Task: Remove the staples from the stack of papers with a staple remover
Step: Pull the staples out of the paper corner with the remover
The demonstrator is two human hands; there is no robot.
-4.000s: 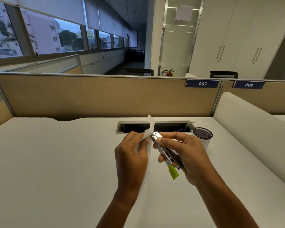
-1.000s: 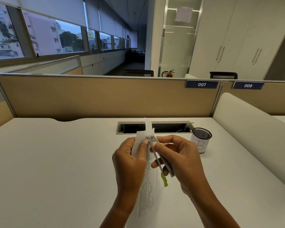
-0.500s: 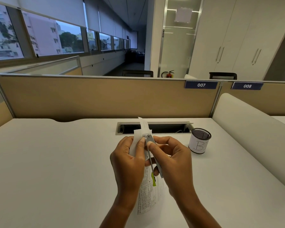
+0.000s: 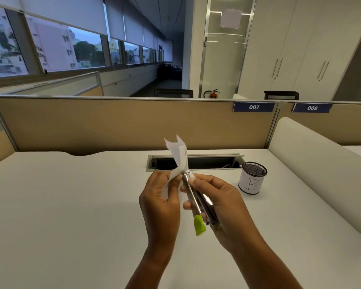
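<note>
My left hand pinches a small stack of white papers, held up above the desk with its corners sticking upward. My right hand grips a metal staple remover with a green tip at its near end. The tool's jaw end meets the papers just above my left thumb. The lower part of the papers is hidden behind my left hand. No staple can be made out.
A black mesh cup with a white label marked "B" stands on the white desk to the right of my hands. An open cable slot lies behind them. A beige partition closes the far side, a white padded divider the right.
The papers have risen and their corners now stick up higher. My right hand has swung the staple remover so its green end points down and to the right. Both hands sit slightly higher.
</note>
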